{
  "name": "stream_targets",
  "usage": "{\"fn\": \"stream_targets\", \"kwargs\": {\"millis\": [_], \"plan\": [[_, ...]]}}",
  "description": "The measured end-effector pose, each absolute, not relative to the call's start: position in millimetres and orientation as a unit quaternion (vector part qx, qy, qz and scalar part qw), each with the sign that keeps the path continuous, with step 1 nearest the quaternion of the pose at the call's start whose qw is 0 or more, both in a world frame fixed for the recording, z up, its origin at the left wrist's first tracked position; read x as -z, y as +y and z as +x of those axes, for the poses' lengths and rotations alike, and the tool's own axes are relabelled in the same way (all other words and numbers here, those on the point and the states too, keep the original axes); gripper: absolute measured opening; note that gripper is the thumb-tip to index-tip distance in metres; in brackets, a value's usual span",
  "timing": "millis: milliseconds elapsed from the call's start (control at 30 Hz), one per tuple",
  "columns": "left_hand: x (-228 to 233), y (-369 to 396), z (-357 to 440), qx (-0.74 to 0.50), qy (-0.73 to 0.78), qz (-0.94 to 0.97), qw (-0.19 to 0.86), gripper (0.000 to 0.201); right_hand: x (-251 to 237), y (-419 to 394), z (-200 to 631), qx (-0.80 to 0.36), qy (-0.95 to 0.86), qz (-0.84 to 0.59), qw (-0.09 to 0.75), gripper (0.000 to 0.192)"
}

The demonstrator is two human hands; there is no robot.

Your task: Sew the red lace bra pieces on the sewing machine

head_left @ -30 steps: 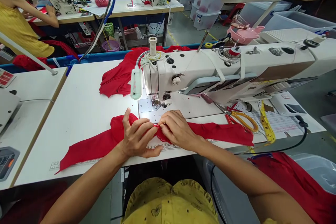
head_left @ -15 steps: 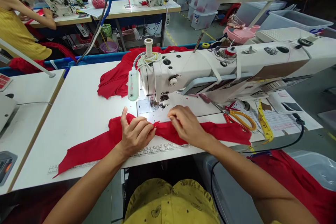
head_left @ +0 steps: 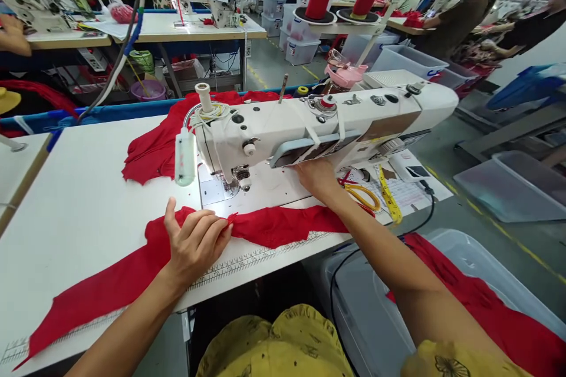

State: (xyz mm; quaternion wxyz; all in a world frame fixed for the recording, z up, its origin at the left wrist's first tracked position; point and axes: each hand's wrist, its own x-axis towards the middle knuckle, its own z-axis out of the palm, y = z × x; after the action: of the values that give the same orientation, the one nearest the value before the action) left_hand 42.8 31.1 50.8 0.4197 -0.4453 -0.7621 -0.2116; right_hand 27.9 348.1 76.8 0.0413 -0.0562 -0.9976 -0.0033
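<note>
Head view shows the red fabric strip (head_left: 274, 227) lying along the near edge of your white table (head_left: 88, 200), running from the low left corner up past the needle area and off toward the right. Your left hand (head_left: 194, 241) rests flat on the strip just in front of the sewing machine (head_left: 309, 121); the fingers lie close together, tips pressing a small fold of cloth, thumb lifted and spread to the side. The wrist is straight, the forearm coming up from the lower left.

Your right hand (head_left: 316, 177) is off the strip, reaching under the machine's arm near the yellow-handled scissors (head_left: 362, 194). Its fingers are hidden there, so their state cannot be told. A yellow tape measure (head_left: 389, 200) lies just beyond, and more red cloth (head_left: 150, 150) is heaped behind the machine.
</note>
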Motion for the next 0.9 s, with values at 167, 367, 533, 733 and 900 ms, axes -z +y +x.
{"fn": "stream_targets", "kwargs": {"millis": [167,367,533,733,900], "plan": [[-52.8,30.7,45.1,0.189,-0.768,-0.438,0.427,0.014,-72.5,331.7,8.6,0.000,-0.999,-0.047,0.002,0.030],[-49.3,28.6,45.8,0.136,-0.760,-0.454,0.446,0.018,-89.8,302.9,49.6,-0.072,-0.997,0.024,-0.021,0.028],[-48.2,28.1,46.8,0.118,-0.762,-0.456,0.444,0.014,-95.8,269.3,82.1,-0.307,-0.938,0.095,-0.129,0.037],[-47.1,27.5,46.8,0.120,-0.763,-0.454,0.444,0.016,-88.4,258.1,74.7,-0.384,-0.900,0.111,-0.174,0.049],[-47.2,27.1,46.0,0.122,-0.763,-0.455,0.442,0.015,-86.1,254.9,72.0,-0.380,-0.903,0.116,-0.165,0.048]]}}
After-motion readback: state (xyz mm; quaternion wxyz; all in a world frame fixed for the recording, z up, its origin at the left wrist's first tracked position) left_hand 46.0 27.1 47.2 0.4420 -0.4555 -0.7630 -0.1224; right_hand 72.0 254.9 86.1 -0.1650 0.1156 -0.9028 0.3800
